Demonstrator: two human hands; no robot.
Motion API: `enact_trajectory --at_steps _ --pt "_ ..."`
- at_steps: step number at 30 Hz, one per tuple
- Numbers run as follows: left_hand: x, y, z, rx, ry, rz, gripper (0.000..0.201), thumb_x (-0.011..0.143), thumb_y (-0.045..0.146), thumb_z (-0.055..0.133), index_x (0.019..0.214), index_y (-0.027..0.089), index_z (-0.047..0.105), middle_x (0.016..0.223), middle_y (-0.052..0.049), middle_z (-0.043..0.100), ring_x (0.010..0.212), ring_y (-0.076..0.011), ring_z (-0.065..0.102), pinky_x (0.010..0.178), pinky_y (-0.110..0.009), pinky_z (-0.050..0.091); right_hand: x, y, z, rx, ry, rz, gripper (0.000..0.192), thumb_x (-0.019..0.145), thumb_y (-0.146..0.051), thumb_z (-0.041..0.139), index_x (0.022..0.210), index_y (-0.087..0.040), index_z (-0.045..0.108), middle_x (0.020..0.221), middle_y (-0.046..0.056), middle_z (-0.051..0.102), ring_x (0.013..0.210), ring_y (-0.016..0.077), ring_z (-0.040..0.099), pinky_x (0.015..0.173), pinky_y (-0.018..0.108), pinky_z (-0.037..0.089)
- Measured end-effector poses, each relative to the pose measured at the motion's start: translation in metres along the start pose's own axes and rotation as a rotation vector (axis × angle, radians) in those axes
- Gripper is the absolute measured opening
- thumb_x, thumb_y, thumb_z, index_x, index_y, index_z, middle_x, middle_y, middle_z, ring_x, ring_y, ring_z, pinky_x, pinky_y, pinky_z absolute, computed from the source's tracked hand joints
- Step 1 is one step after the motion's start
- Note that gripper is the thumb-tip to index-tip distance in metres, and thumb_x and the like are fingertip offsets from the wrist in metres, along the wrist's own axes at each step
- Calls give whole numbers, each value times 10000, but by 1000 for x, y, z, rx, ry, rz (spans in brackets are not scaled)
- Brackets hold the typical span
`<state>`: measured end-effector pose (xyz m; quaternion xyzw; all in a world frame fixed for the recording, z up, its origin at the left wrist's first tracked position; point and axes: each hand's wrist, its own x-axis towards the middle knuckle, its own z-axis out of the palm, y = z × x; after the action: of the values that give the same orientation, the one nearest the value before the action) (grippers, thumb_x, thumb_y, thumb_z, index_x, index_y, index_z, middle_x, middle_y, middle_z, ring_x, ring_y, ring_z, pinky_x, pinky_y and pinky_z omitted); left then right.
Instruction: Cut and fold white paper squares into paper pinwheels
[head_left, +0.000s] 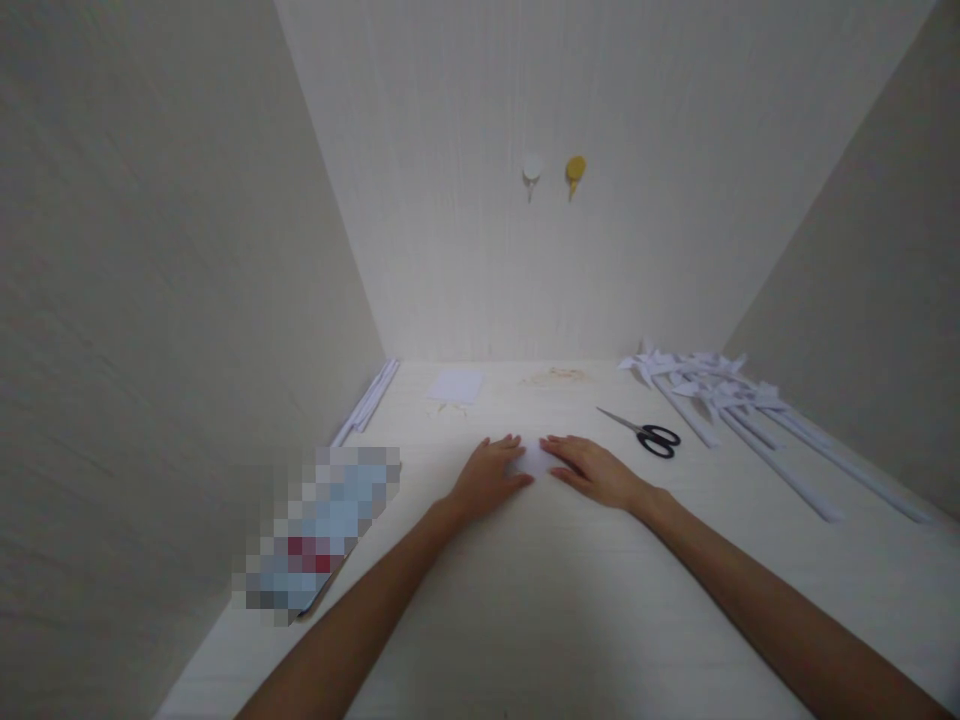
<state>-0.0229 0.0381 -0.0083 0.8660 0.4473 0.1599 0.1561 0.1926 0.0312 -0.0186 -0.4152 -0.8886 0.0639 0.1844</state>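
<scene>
On the pale desk [525,600] we press our left hand [489,478] and right hand [592,470] flat, fingers together, on a small white paper piece [536,460], seemingly folded. Farther right lie black-handled scissors [643,432] and white rolled-paper pinwheels [720,395]; a white paper square [456,386] sits far left.

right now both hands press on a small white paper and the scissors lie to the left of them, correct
Not quite. In the head view the scissors lie to the right of the hands, not the left. The left hand and right hand do press on the small white paper.
</scene>
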Motion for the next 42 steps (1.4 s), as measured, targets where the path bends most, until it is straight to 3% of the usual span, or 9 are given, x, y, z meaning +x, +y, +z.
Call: enact_trajectory --at_steps 14,27,33,37,42 --pt "1 8 0 36 47 -51 572 670 530 588 1086 138 582 1248 -124 504 1208 -219 418 1041 -405 242 -1 -4 -5 16 2 -2 476 876 -411 322 1221 -124 479 1231 121 535 1125 209 503 968 391 390" --pt "3 9 3 7 100 -87 454 707 457 599 1030 138 616 1196 -103 552 1171 -208 461 1016 -375 298 2 -3 -4 25 2 3 445 876 -387 338 1198 -121 492 1200 126 556 1105 217 514 943 391 403" --pt "3 3 6 61 202 -67 380 766 411 554 1050 164 605 1117 -90 613 1071 -208 542 934 -343 388 2 0 1 23 37 1 430 858 -392 384 1196 -145 484 1188 114 562 1081 211 523 924 381 411" --pt "3 4 3 74 219 -67 346 801 415 500 1030 182 614 967 -66 665 902 -190 604 821 -326 451 4 -1 1 26 70 17 376 859 -359 391 1149 -152 512 1100 114 601 995 208 559 859 369 442" --pt "3 5 1 86 242 -46 348 811 382 496 1065 164 593 908 -65 668 837 -181 608 780 -322 463 6 -4 -3 112 73 4 391 821 -391 474 1122 -147 523 1008 105 621 924 195 574 811 331 456"
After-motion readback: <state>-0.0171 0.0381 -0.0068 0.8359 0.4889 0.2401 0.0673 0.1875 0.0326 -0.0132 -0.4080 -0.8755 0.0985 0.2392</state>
